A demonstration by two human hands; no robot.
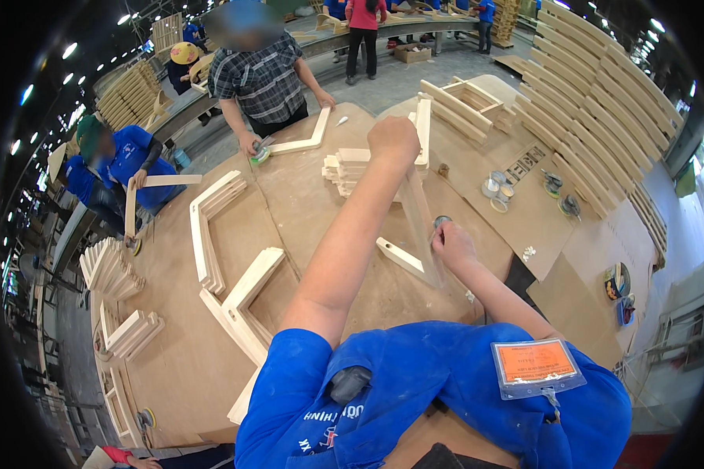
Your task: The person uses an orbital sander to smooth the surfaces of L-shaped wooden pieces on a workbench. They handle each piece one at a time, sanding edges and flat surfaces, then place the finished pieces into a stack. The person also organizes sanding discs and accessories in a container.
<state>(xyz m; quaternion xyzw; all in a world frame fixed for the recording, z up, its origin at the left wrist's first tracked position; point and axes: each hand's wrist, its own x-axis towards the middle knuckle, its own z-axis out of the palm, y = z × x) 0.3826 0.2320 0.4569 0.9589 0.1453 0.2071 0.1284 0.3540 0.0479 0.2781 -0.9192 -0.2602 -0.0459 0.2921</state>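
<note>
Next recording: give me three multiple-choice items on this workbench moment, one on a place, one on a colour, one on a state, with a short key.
1. Where is the left hand?
A. On the upper end of the L-shaped wooden piece
B. Flat on the table
C. On the badge

2. What colour is the card in the badge holder on the person's chest?
A. Green
B. Orange
C. White

3. How does the L-shaped wooden piece stand?
A. Lying flat in a stack
B. Held with one arm upright, its corner down on the table
C. Leaning on a wall

Key: 1 A, the fist closes over its top end. 2 B, the card is orange. 3 B, the right hand is beside its lower part.
</note>
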